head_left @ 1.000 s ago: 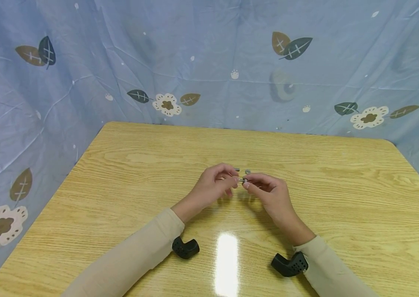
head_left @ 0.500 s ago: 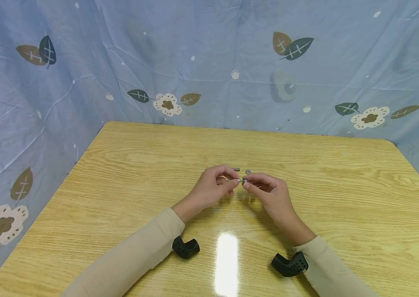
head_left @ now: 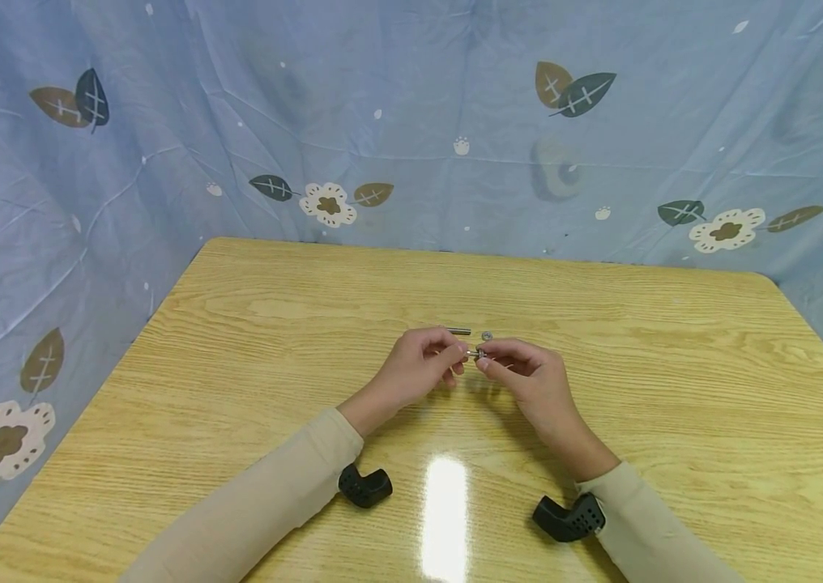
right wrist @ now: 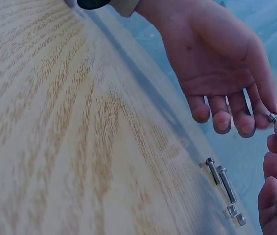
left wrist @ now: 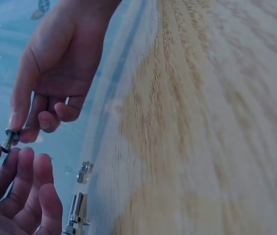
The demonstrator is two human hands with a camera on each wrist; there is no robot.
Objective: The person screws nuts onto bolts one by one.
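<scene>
Over the middle of the table, a short metal bolt [head_left: 473, 354] is held between both hands. My left hand [head_left: 420, 361] pinches its left end between thumb and fingers. My right hand [head_left: 532, 377] pinches the other end, where a small, wider metal piece like a nut [head_left: 481, 354] shows; fingertips partly cover it. In the left wrist view the right hand [left wrist: 62, 68] is at the top and the left hand [left wrist: 21, 196] at the lower left, with the bolt [left wrist: 9, 141] between them. The right wrist view shows a round metal end [right wrist: 273, 118] at the left hand's fingertips.
Just behind the hands, another bolt [head_left: 459, 330] lies on the wooden table [head_left: 295, 308], with a loose nut [head_left: 487, 335] beside it. Both look doubled in the wrist views, perhaps by reflection. A patterned blue cloth [head_left: 411, 105] hangs behind the table.
The left hand's fingers have shifted on the bolt, and more of the bolt lying behind them now shows. The right hand has stayed in place.
</scene>
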